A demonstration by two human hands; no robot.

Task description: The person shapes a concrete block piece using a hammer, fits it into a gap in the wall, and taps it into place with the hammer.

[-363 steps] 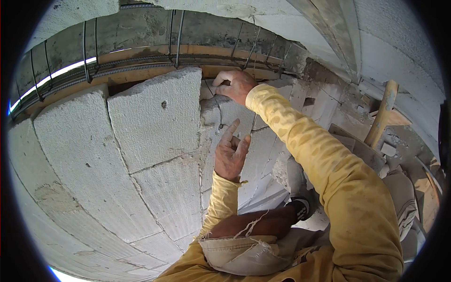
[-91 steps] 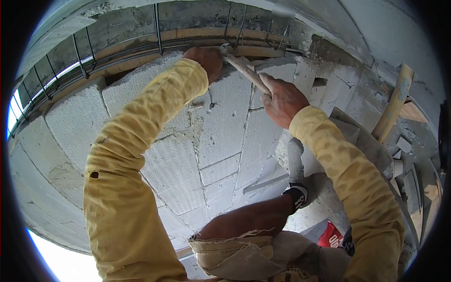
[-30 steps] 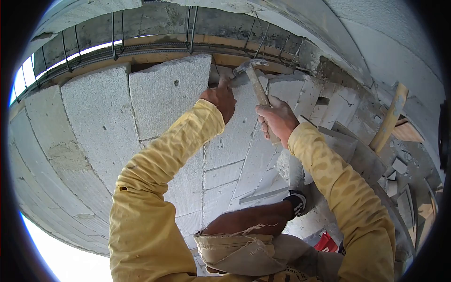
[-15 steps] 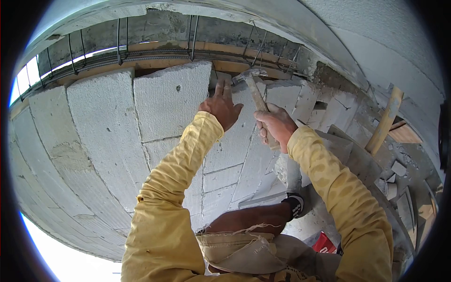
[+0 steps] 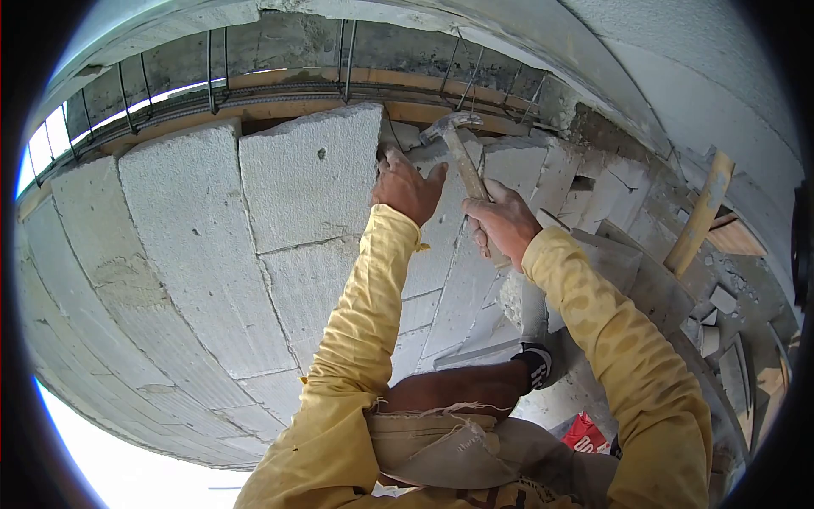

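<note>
The fingertips of the left hand point(image 5: 407, 188) are set at the right edge of a pale aerated-concrete block point(image 5: 309, 182), near its top corner; the fingers are half bent and the thumb is spread well apart from them. Whether the block is touched or anything is pinched under the fingertips cannot be told. The fingers of the right hand point(image 5: 503, 222) are closed around the lower part of the wooden handle of a claw hammer point(image 5: 465, 165). The hammer is held tilted, its metal head raised near the top edge of the block wall point(image 5: 182, 254), just right of the left hand. Both forearms are covered by yellow sleeves point(image 5: 352, 314).

Along the wall's top edge, ribbed steel bars point(image 5: 284, 95) are laid, with thin upright stirrups point(image 5: 210, 72) spaced along them. Below the hands, a bent bare leg point(image 5: 454, 388) is seen. To the right, beyond the wall's right end, a wooden plank point(image 5: 702, 212) is leaned at a slant among rubble point(image 5: 723, 299). A red packet point(image 5: 585, 434) is partly hidden beside the right sleeve.
</note>
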